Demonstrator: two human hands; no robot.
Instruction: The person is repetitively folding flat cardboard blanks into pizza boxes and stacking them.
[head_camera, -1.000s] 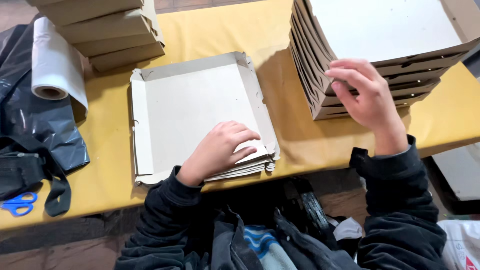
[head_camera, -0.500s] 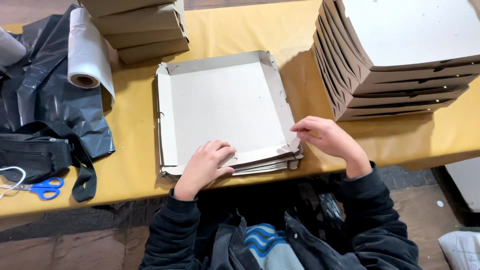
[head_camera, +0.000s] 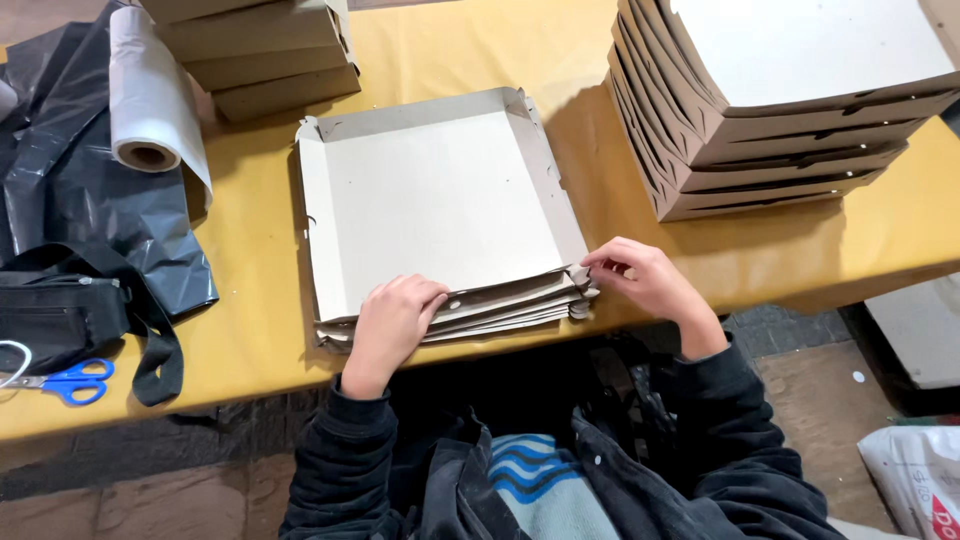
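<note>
Bare yellow table (head_camera: 250, 290) is seen to the left of the flat cardboard pile (head_camera: 440, 210), up to the black bag (head_camera: 90, 230) and plastic roll (head_camera: 150, 100). To the right, a narrow bare strip is closed by the tall box stack (head_camera: 780, 110). Behind, more boxes (head_camera: 260, 50) block the far edge.

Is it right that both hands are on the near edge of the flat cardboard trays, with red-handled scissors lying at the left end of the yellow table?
Not quite: the head view shows the scissors have blue handles. The left hand and right hand are indeed on the near edge of the cardboard trays on the yellow table.
</note>
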